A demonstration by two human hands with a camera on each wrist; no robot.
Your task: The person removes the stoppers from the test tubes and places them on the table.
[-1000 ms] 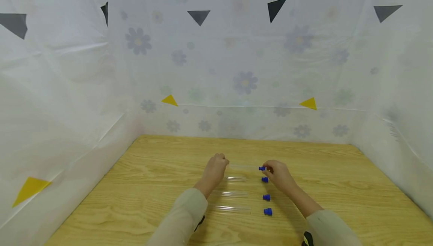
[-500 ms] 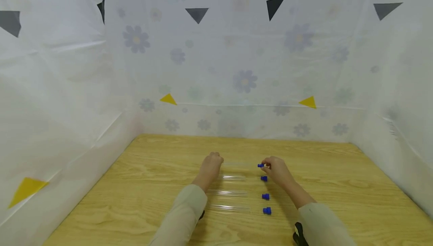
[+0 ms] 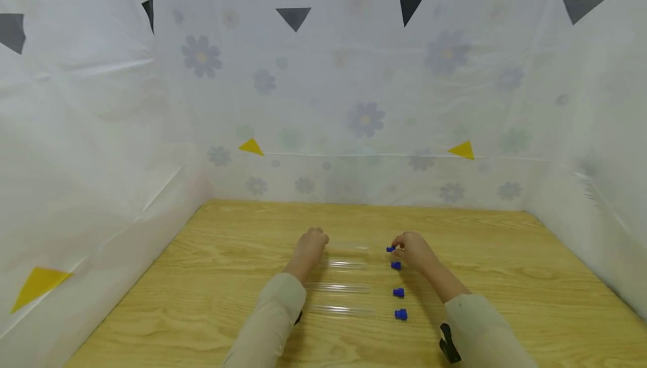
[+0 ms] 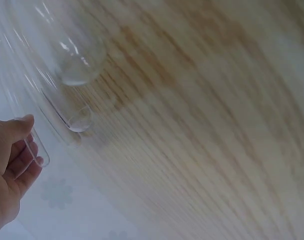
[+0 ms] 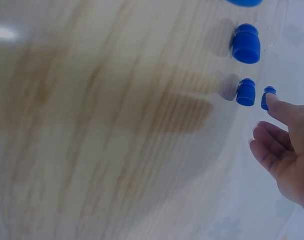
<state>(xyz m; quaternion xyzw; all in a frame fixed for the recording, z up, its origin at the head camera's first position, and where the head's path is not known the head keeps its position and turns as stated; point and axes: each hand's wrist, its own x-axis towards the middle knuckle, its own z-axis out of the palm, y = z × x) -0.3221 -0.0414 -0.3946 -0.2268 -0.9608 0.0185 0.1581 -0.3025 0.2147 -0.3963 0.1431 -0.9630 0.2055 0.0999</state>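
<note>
My left hand (image 3: 309, 249) pinches the rounded end of a clear test tube (image 4: 37, 146) between thumb and fingers; it is the farthest tube in the head view. Opposite it, my right hand (image 3: 417, 254) pinches a small blue stopper (image 5: 265, 101) by thumb and fingertips. A gap separates the tube's right end from that stopper. Nearer me lie three more clear test tubes, the closest of them the front tube (image 3: 343, 311), roughly parallel on the table. Three more blue stoppers, among them the front stopper (image 3: 401, 314), form a column to the right of those tubes.
The wood-grain table (image 3: 505, 278) is enclosed at the back and sides by white flowered sheeting (image 3: 323, 87). Black and yellow triangles, such as the yellow triangle (image 3: 462, 150), are stuck on it. Both sleeved forearms reach in from the front, the left one close beside the tubes' ends.
My left hand has shifted left with the tube, widening the gap to the blue stopper. The right hand stays nearly in place, still pinching the stopper. The head view has tilted slightly.
</note>
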